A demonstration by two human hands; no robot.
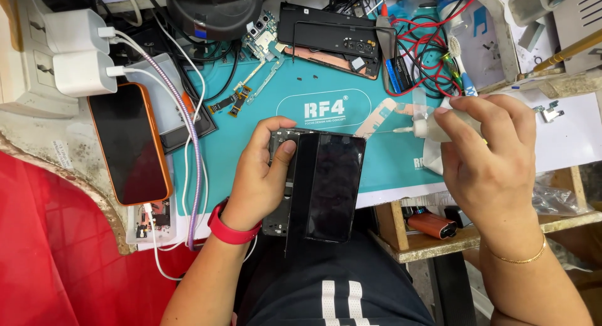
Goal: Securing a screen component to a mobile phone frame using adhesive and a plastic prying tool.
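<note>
While the left hand (pixel 263 169) clamps a dark, opened smartphone frame with a black glass screen panel (pixel 323 185) lifted beside it, its grip is clenched on the frame's left edge, thumb pressed on the upper rim. The phone sits right in that grip, over the near edge of the teal rubber repair mat (pixel 251 106) on the desk. The right hand (pixel 486 157) has its grip closed around a small white squeeze bottle with a thin needle tip (pixel 426 128), the tip pointing toward the phone's upper right corner, just short of it. Left of the left grip lies an orange-cased phone with a dark screen (pixel 128 144), and beyond it two white chargers (pixel 78 50).
</note>
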